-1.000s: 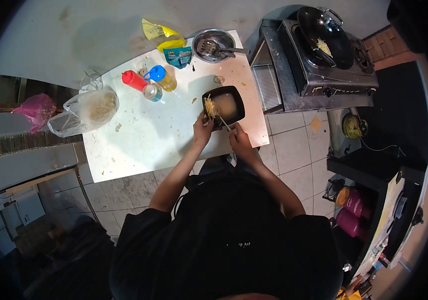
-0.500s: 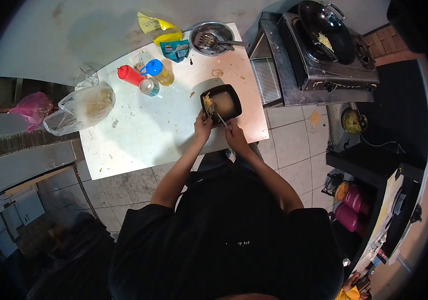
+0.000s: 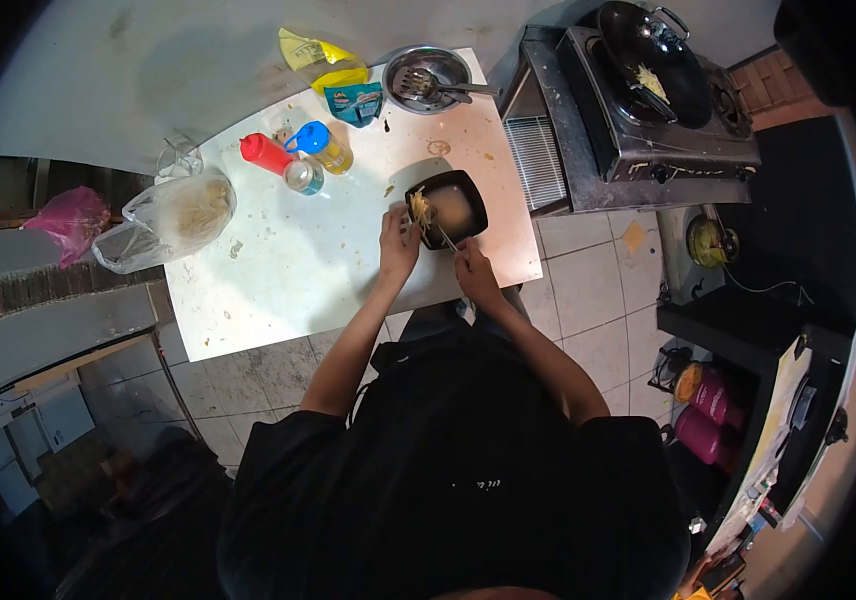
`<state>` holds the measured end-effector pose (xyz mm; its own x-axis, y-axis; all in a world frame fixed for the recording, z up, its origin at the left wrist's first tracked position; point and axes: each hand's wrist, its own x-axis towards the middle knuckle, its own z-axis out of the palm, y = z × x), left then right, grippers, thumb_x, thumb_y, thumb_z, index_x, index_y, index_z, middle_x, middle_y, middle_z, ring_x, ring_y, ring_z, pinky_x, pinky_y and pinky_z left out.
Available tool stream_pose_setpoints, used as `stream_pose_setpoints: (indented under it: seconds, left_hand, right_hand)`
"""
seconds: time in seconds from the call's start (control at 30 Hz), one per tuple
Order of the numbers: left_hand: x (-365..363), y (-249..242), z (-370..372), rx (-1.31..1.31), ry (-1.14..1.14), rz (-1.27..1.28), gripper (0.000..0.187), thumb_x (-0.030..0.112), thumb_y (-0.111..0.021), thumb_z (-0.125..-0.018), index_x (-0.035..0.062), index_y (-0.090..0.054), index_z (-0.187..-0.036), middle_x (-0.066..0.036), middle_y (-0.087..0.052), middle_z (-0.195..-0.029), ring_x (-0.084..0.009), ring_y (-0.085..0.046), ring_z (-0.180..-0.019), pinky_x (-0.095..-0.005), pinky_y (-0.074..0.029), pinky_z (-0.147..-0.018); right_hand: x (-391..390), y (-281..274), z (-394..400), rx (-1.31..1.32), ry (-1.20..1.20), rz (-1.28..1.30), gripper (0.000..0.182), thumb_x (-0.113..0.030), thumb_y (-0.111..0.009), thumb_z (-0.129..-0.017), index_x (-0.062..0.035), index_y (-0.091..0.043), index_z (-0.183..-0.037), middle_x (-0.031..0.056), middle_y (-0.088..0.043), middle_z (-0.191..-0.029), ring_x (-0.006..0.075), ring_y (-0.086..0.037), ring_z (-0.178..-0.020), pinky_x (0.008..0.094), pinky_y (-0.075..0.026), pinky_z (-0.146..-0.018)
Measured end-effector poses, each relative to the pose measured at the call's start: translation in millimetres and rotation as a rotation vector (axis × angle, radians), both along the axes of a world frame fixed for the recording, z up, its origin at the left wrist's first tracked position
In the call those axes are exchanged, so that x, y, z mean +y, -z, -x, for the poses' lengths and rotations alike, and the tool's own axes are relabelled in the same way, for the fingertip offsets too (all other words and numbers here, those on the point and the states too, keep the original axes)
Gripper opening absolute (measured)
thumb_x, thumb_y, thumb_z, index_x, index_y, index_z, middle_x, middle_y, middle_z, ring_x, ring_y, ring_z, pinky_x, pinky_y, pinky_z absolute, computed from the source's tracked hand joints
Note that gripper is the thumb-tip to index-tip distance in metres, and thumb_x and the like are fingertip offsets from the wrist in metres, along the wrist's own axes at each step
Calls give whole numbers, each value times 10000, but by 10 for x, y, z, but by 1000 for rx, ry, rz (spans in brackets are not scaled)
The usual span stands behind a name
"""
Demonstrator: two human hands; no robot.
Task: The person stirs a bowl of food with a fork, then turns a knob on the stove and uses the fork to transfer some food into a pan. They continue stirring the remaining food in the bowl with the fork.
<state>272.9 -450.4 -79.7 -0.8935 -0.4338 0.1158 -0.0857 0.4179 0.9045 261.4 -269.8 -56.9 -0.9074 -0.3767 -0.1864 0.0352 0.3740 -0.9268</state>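
Note:
A black squarish bowl (image 3: 476, 190) stands near the table's front right, with pale liquid inside and strands like noodles (image 3: 419, 206) heaped at its left side. My right hand (image 3: 476, 270) is closed around the handle of a metal spoon (image 3: 447, 239), at the bowl's near edge. The spoon's head dips toward the strands and is partly hidden among them. My left hand (image 3: 401, 245) rests against the bowl's left side, fingers stretched forward and thumb apart; whether it presses on the rim is too small to tell.
On the white table (image 3: 278, 270) are a red squeeze bottle (image 3: 266, 153), a blue-lidded bottle (image 3: 326, 148), a small jar (image 3: 303, 176), a teal packet (image 3: 354, 102), a steel basin (image 3: 426, 80) with utensils and a plastic bag (image 3: 183, 215). A wok (image 3: 653, 65) sits on the stove (image 3: 638, 150) at right.
My left hand has shifted forward and left along the bowl's side, its fingers straighter. My right hand stays low at the near rim with the spoon. The whole view has drifted slightly.

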Motion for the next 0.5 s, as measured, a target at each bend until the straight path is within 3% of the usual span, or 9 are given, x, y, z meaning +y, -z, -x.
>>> stream_pose_setpoints:
  seconds: [0.07, 0.13, 0.17, 0.3, 0.37, 0.47, 0.5]
  left_hand:
    - [-42, 109, 7, -57, 91, 46, 469, 17, -572, -857, -4, -453, -1310, -188, -484, -1211, -292, -587, -1016, -370, -525, -814]
    - [-13, 52, 14, -44, 71, 102, 488, -3, -566, -839, -13, -449, -1313, -197, -477, -1225, -313, -565, -1066, -379, -510, -857]
    - [2, 26, 14, -33, 50, 156, 508, -22, -559, -822, -22, -445, -1317, -207, -469, -1239, -333, -544, -1117, -388, -495, -901]
    - [-21, -130, 108, 39, 118, 293, 551, -42, -565, -788, -51, -431, -1322, -219, -445, -1281, -382, -483, -1192, -403, -442, -982]
    - [-49, -96, 165, -124, 189, 407, 564, 18, -597, -792, -57, -432, -1326, -207, -406, -1349, -383, -436, -1238, -425, -393, -1023]
    - [-13, -154, 159, -134, 158, 623, 545, 92, -610, -812, -37, -455, -1319, -188, -389, -1382, -364, -407, -1270, -439, -379, -1021]
    - [-6, -131, 163, -133, 161, 625, 545, 92, -610, -812, -37, -455, -1319, -188, -389, -1382, -364, -407, -1270, -439, -379, -1021]
  right_hand:
    - [-1, -1, 9, -11, 3, 14, 133, -104, -481, -941, -26, -468, -1049, 100, -545, -623, 177, -578, -565, 342, -425, -515]
    - [5, -77, 31, -104, -6, -40, 118, -109, -482, -932, -13, -483, -1002, 207, -597, -715, 331, -647, -695, 409, -465, -612]
    - [9, -62, 30, -104, -5, -40, 118, -109, -482, -932, -13, -483, -1002, 207, -597, -715, 331, -647, -695, 409, -465, -612]
    - [33, 17, 30, -52, 12, -6, 122, -116, -491, -931, -17, -487, -1002, 182, -579, -685, 288, -627, -644, 386, -463, -594]
    - [38, 1, 29, -40, 8, -3, 124, -121, -496, -931, -21, -490, -1005, 170, -574, -676, 268, -620, -622, 378, -464, -578]
    - [27, -73, 44, -233, 24, -8, 128, -135, -499, -936, -28, -499, -1006, 144, -560, -652, 226, -595, -552, 361, -455, -514]
    - [12, -11, 30, -201, 37, 37, 130, -151, -476, -953, -43, -489, -1024, 77, -505, -601, 157, -512, -473, 315, -403, -436]
